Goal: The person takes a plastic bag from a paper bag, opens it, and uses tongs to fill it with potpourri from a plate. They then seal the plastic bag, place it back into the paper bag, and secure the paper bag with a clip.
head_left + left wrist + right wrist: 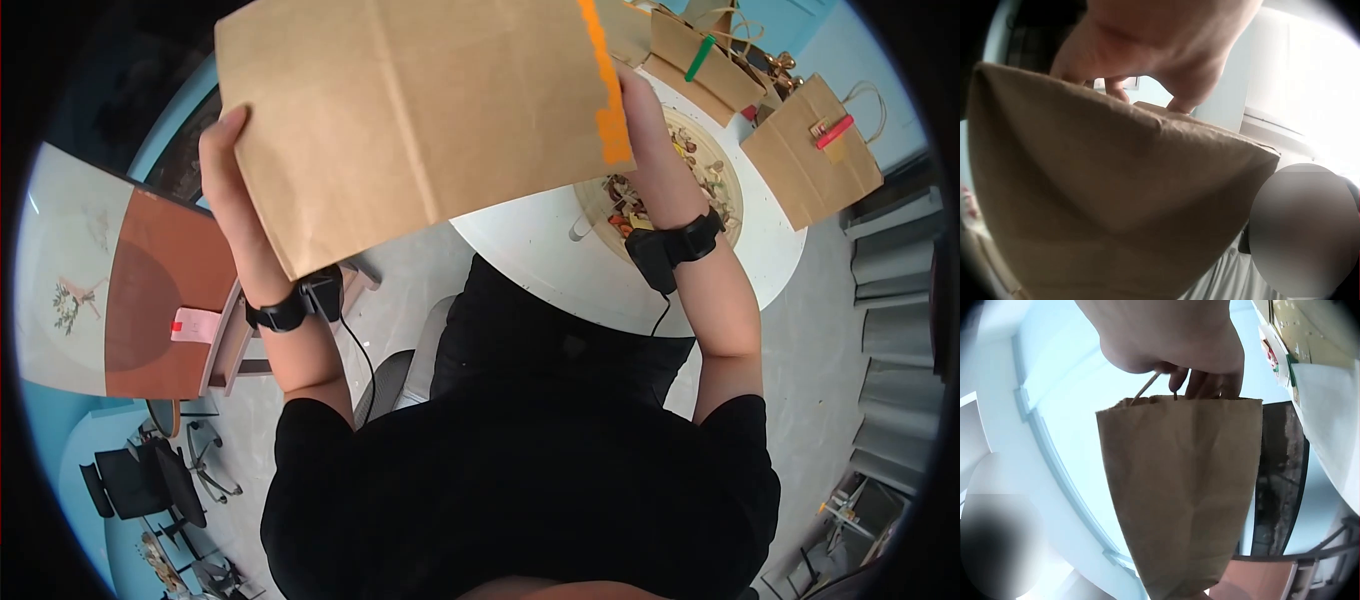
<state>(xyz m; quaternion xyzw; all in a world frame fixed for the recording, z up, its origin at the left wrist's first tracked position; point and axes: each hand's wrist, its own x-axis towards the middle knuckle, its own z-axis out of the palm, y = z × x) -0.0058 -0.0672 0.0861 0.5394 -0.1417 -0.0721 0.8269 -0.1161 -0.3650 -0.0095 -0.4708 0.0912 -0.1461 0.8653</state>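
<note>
A brown paper bag (410, 120) is raised in front of the chest, tipped on its side, with a jagged orange strip down its right end. My left hand (225, 165) grips the left end, thumb on the near face. In the left wrist view that hand's fingers (1116, 90) reach over the edge of a creased end of the bag (1116, 187). At the right end my right hand (655, 130) holds the bag's rim. The right wrist view shows curled fingers (1200, 384) at the rim, beside a thin cord handle (1146, 387).
Below is a round white table (520, 260) with a round tray (735, 215) of mixed small pieces. Behind it stand paper bags, one with a green clip (700, 58), another with a red clip (835, 132). Left is a brown-topped table (160, 270) with a pink item (195, 325).
</note>
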